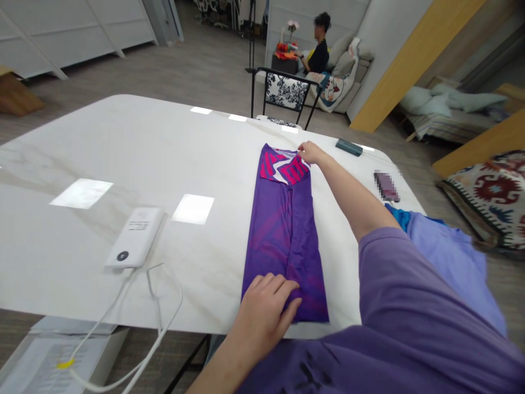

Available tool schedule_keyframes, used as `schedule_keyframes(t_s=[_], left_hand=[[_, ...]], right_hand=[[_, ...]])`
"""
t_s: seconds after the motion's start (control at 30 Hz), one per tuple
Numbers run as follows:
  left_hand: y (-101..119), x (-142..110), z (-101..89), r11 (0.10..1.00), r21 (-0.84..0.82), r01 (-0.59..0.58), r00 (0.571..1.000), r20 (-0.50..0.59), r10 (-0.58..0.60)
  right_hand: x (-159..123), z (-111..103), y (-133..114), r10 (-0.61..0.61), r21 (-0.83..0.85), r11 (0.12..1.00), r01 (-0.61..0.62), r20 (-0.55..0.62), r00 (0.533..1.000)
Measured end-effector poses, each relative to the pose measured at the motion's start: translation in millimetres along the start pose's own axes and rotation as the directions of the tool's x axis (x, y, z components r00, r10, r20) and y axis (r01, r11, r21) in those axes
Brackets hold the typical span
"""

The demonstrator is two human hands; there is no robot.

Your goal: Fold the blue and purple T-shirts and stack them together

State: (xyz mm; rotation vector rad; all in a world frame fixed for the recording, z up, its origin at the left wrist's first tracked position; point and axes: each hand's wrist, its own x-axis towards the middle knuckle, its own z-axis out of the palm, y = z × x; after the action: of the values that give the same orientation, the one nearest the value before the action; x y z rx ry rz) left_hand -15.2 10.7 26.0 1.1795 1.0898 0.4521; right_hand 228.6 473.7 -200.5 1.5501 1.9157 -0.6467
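Observation:
A purple garment (287, 230) with a pink and white zigzag top lies folded into a long narrow strip on the white table (123, 153). My left hand (264, 309) rests flat on its near end, fingers stretched over the cloth. My right hand (310, 152) reaches to the far end and touches the top right corner of the garment, fingers curled on the cloth edge.
A white power bank (135, 236) with a white cable lies left of the garment. A dark case (349, 146) and a phone (386, 186) lie at the table's right side, beside blue cloth (447, 246). A chair (283, 93) stands behind the table; a person (318, 52) sits on a sofa beyond.

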Motion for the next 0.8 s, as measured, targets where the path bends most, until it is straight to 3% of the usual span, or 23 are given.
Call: schedule_keyframes(t_s=[0.1, 0.17, 0.23, 0.37, 0.43, 0.5, 0.63, 0.8], left_hand=[[-14.8, 44.8, -25.8, 0.999, 0.004, -0.038, 0.986, -0.16, 0.039], [-36.1, 96.4, -55.2, 0.999, -0.044, 0.001, 0.957, -0.289, -0.014], [-63.1, 164.7, -90.1, 0.994, -0.086, 0.061, 0.913, -0.398, -0.091], [-110.8, 319.7, -147.1, 0.984, 0.045, 0.175, 0.872, -0.472, -0.133], [-127.4, 385.0, -159.0, 0.973, 0.104, 0.207, 0.874, -0.466, -0.136], [-142.1, 433.0, -160.6, 0.96, 0.161, 0.228, 0.89, -0.433, -0.139], [-171.6, 479.7, -153.8, 0.935, 0.259, 0.241, 0.923, -0.36, -0.138], [-198.3, 488.2, -161.9, 0.911, 0.321, 0.259, 0.923, -0.36, -0.136]], right_hand=[[-13.6, -5.3, 37.2, 0.116, 0.111, 0.987, -0.117, 0.013, 0.993], [-19.6, -3.4, 55.7, 0.165, 0.195, 0.968, -0.159, -0.014, 0.986], [-21.3, 2.6, 70.1, 0.173, 0.255, 0.954, -0.16, -0.031, 0.984], [-10.1, 18.3, 94.1, 0.119, 0.296, 0.948, -0.116, 0.008, 0.993], [0.8, 24.8, 106.0, 0.079, 0.285, 0.955, -0.078, 0.007, 0.997], [12.7, 29.7, 117.9, 0.043, 0.272, 0.962, -0.037, -0.015, 0.999], [33.7, 36.3, 139.1, -0.019, 0.321, 0.947, 0.029, -0.035, 0.999], [49.8, 37.8, 153.5, 0.041, 0.404, 0.914, -0.05, 0.029, 0.999]])
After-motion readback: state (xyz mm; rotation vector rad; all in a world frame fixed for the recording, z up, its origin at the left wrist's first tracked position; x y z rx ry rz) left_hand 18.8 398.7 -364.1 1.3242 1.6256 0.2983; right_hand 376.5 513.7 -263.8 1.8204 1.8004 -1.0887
